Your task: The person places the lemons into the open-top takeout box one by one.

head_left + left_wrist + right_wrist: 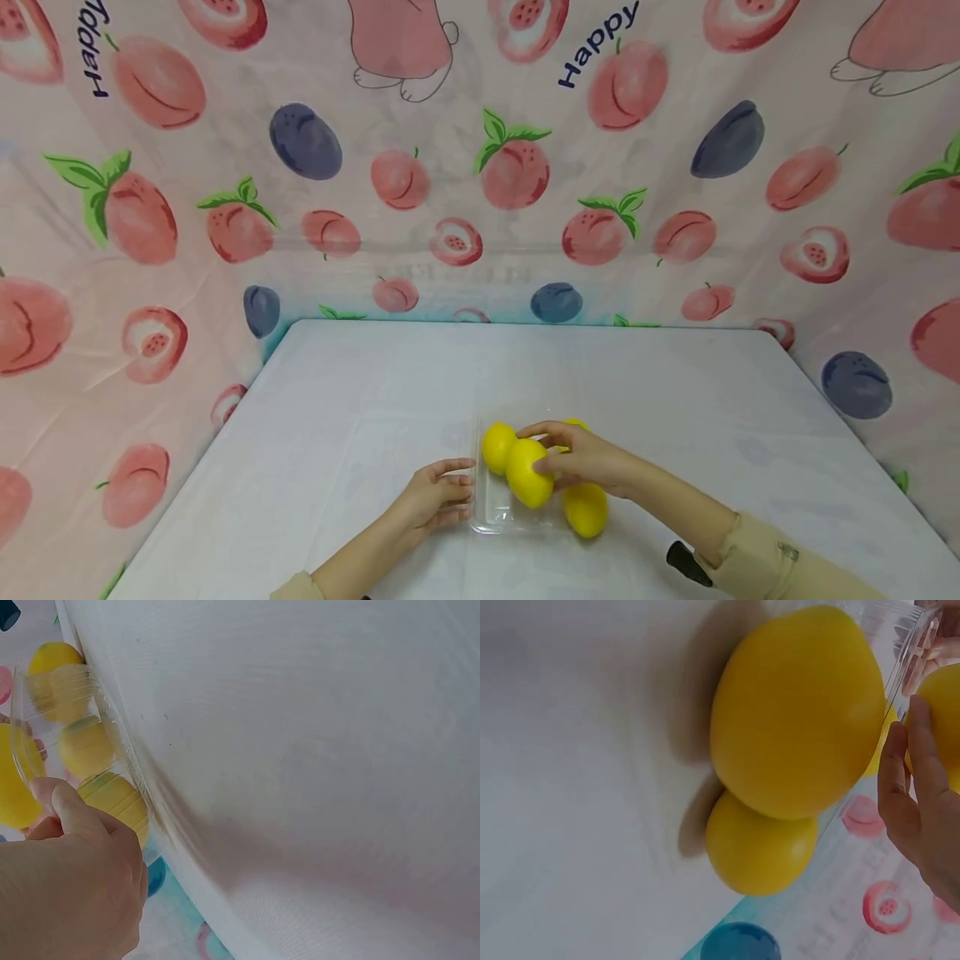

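Note:
My right hand (581, 458) holds a yellow lemon (530, 473) over the clear plastic box (491, 525), its fingers and thumb on the fruit's right side. Inside the box, near its left wall, another lemon (498, 448) is partly covered by the held one. My left hand (431, 500) rests its fairly straight fingertips against the box's left side. From the left wrist, lemons (86, 746) show through the transparent wall beside that hand (82, 877). To the right of the box, a large-looking lemon (799, 712) and a second lemon (761, 844) lie on the white table in the right wrist view.
The white-covered table (375, 392) is backed by a hanging cloth (465, 183) printed with peaches and blue fruit. A black object (687, 563) shows by the right sleeve (772, 558).

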